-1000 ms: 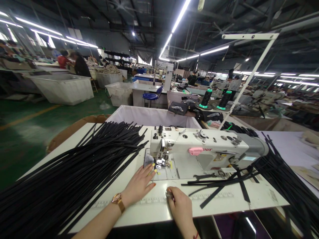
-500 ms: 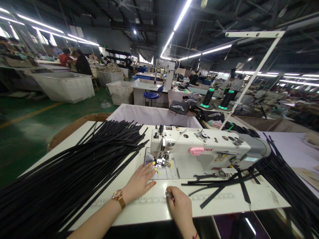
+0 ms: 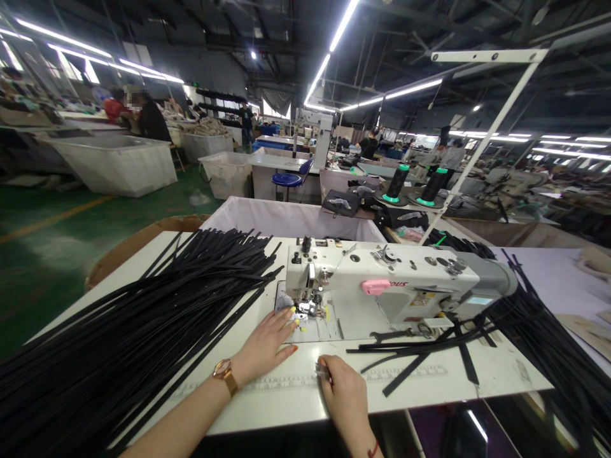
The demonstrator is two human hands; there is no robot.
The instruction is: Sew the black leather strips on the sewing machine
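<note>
My left hand (image 3: 267, 340) lies flat with its fingers stretched toward the presser foot (image 3: 308, 308) of a white sewing machine (image 3: 382, 277). Its fingertips rest on the machine bed, just left of the foot. Closer to the front edge, my right hand (image 3: 346, 391) is closed around a small tool with a pale metal tip (image 3: 321, 369); the fingers hide most of it. Beneath both hands, a clear ruler (image 3: 281, 381) runs across the tabletop. Left of my left hand spreads a thick pile of black strips (image 3: 157, 305).
More black strips (image 3: 424, 359) lie right of my right hand, near a wrench (image 3: 394, 334). A further bundle (image 3: 548, 337) hangs over the right side. Behind the machine stand black thread cones (image 3: 397, 183) and a cloth-lined bin (image 3: 286, 216). Other people work farther back.
The view has shifted slightly. Both hands keep nearly the same places and poses, the left by the presser foot and the right over the ruler.
</note>
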